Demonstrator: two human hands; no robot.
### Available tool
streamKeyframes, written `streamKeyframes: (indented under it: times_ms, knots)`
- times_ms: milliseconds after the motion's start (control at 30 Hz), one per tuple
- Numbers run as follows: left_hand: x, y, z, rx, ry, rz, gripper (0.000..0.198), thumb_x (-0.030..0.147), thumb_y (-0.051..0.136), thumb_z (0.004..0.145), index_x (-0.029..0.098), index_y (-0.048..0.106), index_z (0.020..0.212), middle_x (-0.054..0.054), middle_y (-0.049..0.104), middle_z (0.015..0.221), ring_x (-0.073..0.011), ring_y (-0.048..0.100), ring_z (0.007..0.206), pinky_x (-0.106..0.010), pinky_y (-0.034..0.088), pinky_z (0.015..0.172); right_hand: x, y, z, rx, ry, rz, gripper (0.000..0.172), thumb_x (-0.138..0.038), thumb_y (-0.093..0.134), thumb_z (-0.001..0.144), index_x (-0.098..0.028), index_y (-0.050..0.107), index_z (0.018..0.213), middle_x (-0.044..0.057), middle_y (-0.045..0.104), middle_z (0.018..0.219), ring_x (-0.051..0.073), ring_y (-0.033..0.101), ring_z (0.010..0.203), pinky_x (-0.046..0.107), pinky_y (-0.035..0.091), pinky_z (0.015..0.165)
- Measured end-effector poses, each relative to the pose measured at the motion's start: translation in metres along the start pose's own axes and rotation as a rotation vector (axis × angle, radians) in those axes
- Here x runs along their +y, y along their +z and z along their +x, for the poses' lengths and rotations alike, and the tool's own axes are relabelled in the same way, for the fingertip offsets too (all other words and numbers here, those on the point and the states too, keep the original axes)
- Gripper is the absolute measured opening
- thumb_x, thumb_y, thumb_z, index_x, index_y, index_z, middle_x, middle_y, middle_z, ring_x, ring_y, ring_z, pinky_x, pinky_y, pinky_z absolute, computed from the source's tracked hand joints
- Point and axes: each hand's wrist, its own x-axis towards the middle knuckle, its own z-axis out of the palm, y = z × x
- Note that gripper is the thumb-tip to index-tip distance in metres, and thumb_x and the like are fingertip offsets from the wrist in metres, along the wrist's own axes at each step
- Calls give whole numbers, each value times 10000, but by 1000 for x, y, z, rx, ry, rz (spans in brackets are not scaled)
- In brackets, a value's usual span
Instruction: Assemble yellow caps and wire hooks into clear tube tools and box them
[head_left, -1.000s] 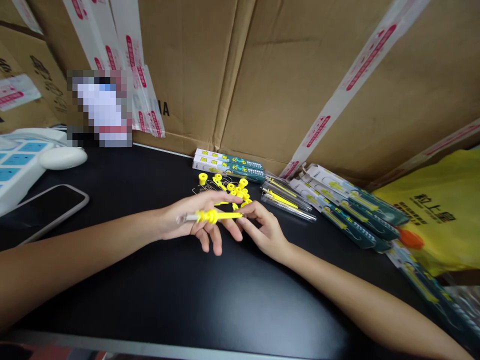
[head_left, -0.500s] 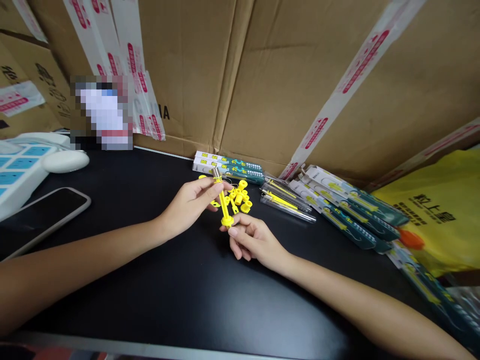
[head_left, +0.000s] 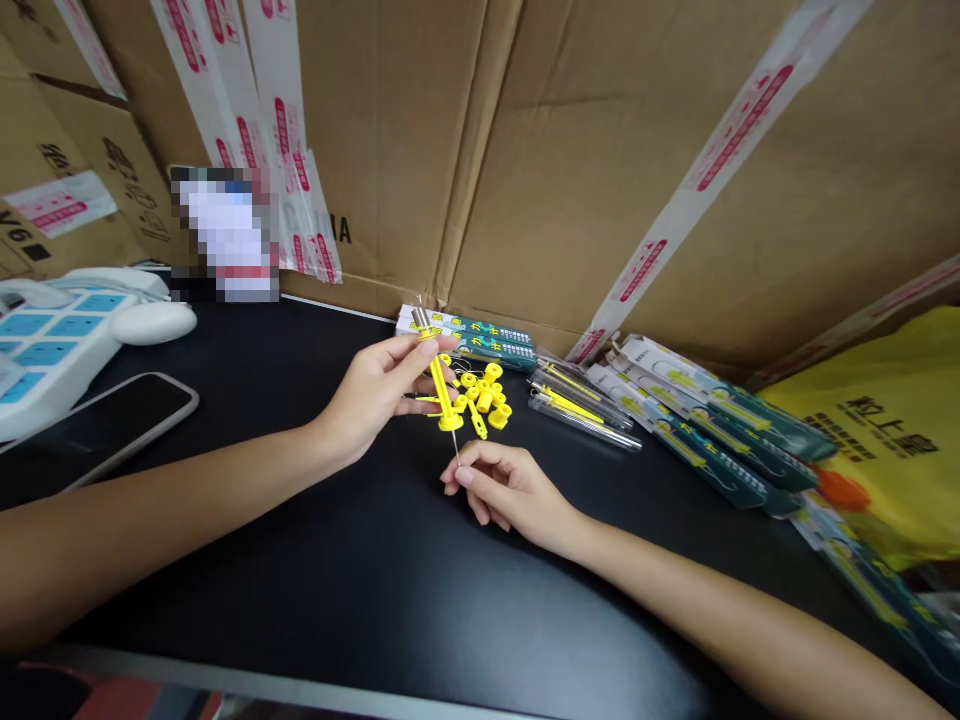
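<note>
My left hand [head_left: 375,390] is closed around a yellow spring scale core [head_left: 444,392], which leans with its lower end toward my right hand. A silvery metal coil [head_left: 421,318] sticks up at its top end. My right hand [head_left: 517,488] pinches the end of a thin metal wire [head_left: 455,448] that comes out below the core's round yellow flange. Just behind the hands, a heap of small yellow plastic parts [head_left: 487,390] lies on the black table [head_left: 360,580], partly hidden by my left hand's fingers.
Clear tubes with yellow inserts [head_left: 577,408] lie behind my right hand. Printed spring scale boxes [head_left: 697,430] are stacked on the right, beside a yellow bag [head_left: 877,430]. A phone [head_left: 97,430] and a power strip [head_left: 67,340] sit left. Cardboard boxes [head_left: 600,180] stand behind.
My right hand has drawn down away from the yellow flange, and a length of thin wire now shows between them. The whole view has shifted slightly.
</note>
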Motion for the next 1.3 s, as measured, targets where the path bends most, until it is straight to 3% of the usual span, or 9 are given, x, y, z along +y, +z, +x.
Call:
streamKeyframes:
  times_ms: [200,500,600,767,867,1000,1167,1300]
  knots:
    - [-1,1,-3,-55,26,97,322,403,592,875,184,674,1095,5,591,761,-86,609,650,-159,519,526,0,-3,2,-22,-2,23,289,-393,570,900,-174,531,1084,-9,618,758,29,481,413,111,335,302]
    - [-7,2,-4,-187,54,294,318,391,497,926,151,640,1078,19,545,741,-74,591,568,-150,462,456,1,-6,4,-33,-2,54,293,-410,566,895,-179,520,1070,-29,623,686,40,481,376,119,350,288]
    - [-11,-1,-3,-208,53,339,300,382,483,932,140,605,1059,27,534,700,-71,571,535,-148,430,438,-8,-14,4,35,-30,-7,280,-424,543,902,-170,548,1019,-34,613,630,49,474,360,130,330,284]
    - [-20,-4,-4,-276,42,370,270,363,489,930,184,493,1132,55,537,659,-67,530,481,-176,441,461,-30,-46,9,351,-238,-269,219,-370,527,919,-158,578,948,-23,605,615,54,476,422,149,320,355]
    - [-23,-3,-6,-281,8,399,237,356,484,930,192,479,1101,63,522,647,-67,520,468,-181,439,460,-32,-65,15,450,-293,-422,199,-341,535,912,-151,587,937,-18,593,634,68,478,470,179,361,420]
    - [-25,-3,-4,-252,-19,412,201,338,478,922,201,469,1068,67,514,642,-70,503,435,-188,424,425,-23,-73,19,443,-320,-689,142,-278,530,904,-157,598,872,3,599,672,107,518,561,226,412,523]
    - [-27,-5,1,-201,-19,435,153,289,484,901,198,463,1023,69,514,629,-68,495,412,-183,415,407,-16,-61,13,306,-428,-1270,128,-196,515,899,-165,639,914,63,638,852,173,584,753,273,431,639]
    - [-29,-6,1,-202,-24,438,148,291,494,886,202,463,1000,64,532,640,-79,517,419,-194,430,411,-13,-53,11,279,-437,-1564,160,-268,530,916,-170,655,894,74,624,867,198,574,779,284,401,615]
